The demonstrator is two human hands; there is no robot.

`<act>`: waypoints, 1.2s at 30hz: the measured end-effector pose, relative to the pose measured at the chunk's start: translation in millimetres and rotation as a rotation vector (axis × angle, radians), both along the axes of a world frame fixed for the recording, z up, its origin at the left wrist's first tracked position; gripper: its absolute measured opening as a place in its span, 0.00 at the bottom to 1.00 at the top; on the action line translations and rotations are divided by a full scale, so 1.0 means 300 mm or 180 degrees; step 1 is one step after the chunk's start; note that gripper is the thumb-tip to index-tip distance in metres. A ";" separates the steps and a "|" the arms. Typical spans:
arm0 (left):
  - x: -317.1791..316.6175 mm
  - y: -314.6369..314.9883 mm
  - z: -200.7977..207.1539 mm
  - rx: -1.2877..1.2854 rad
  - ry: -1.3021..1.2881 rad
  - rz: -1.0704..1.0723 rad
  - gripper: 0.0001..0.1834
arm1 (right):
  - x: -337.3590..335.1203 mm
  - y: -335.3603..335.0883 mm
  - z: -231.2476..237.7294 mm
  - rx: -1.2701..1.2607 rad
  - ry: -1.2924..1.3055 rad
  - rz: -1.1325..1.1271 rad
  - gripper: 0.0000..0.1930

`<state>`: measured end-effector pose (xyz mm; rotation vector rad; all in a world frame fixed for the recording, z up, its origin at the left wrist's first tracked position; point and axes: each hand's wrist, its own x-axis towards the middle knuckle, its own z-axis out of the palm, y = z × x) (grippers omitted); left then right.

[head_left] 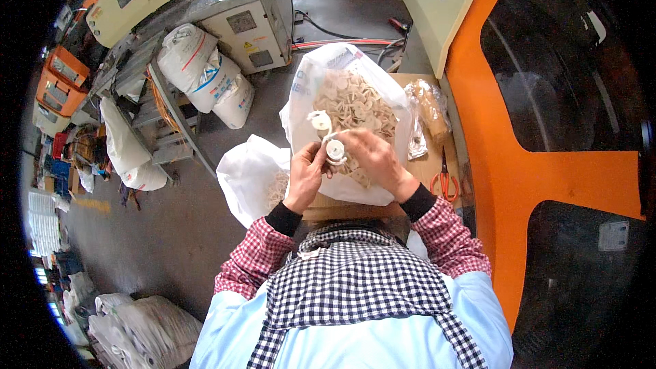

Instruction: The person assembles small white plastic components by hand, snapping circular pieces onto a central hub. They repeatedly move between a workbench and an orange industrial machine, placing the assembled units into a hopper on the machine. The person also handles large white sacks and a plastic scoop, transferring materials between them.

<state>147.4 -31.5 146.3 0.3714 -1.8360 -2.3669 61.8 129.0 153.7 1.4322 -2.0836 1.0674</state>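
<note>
A white plastic moulding (pixel 335 149), with round disc-shaped parts joined by a thin strip, is up in front of me. My left hand (pixel 307 176) pinches it from the left, between thumb and fingers. From the other side my right hand (pixel 376 158) closes its fingers on the strip; its fingertips are partly hidden. Both hands are over a big white sack (pixel 305 85), open at the top. Inside it lies a heap of small cream plastic pieces (pixel 355 102). A second open white bag (pixel 247 176), left of my left hand, holds more small pieces.
Orange-handled scissors (pixel 445 185) and a plastic-wrapped brown roll (pixel 431 106) lie on the board to the right. An orange and cream machine (pixel 493 184) rises close on that side. Filled white sacks (pixel 195 61) stand left beside a metal frame. Hoses (pixel 342 42) cross the floor ahead.
</note>
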 end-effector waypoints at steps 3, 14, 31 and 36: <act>0.015 -0.013 0.012 -0.0051 -0.0234 -0.0442 0.11 | 0.028 0.043 0.034 0.0519 0.0379 0.0337 0.18; 0.047 0.040 0.042 -0.3098 0.1115 0.0317 0.07 | -0.087 -0.019 -0.155 0.1518 -0.2262 -0.1001 0.14; 0.107 -0.029 -0.062 -0.1597 0.0206 -0.0645 0.08 | 0.026 0.028 0.127 0.1079 -0.3090 0.1393 0.08; 0.105 -0.028 -0.051 -0.1888 0.0456 -0.0474 0.09 | 0.018 0.057 0.111 0.0926 -0.2247 0.1532 0.07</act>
